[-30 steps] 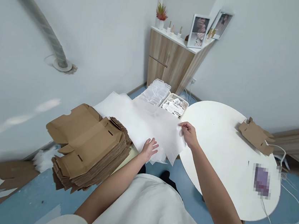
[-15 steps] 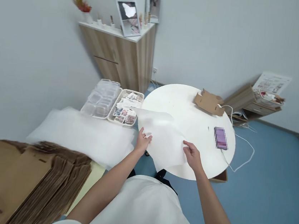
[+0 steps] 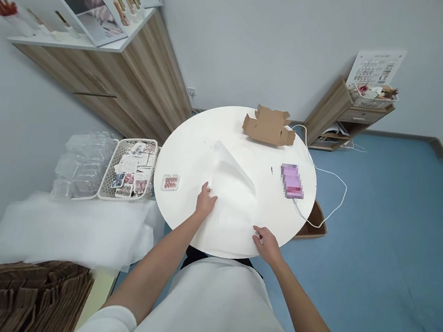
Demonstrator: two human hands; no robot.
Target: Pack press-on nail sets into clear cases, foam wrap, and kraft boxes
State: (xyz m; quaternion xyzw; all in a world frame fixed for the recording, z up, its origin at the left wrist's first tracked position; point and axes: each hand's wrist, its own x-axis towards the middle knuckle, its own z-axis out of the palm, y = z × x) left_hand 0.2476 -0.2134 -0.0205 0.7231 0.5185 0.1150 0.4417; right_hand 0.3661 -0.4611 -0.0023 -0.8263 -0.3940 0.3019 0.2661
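Remotely, I see the white sheet (image 3: pixel 232 212) toward six on the round table (image 3: pixel 185 154) — left hand (image 3: pixel 205 202) at the sheet's nine, right hand (image 3: pixel 270 247) near five, likely because it curls — pinching, I can't tell.

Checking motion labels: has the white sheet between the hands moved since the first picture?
Yes, rightward: the white sheet, mostly left of the round table then, is now over the tabletop.

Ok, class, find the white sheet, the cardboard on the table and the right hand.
White sheet (image 3: pixel 233 206): head view, its middle.
Cardboard (image 3: pixel 270 126): head view, its main panel.
Right hand (image 3: pixel 270 248): head view, its back.
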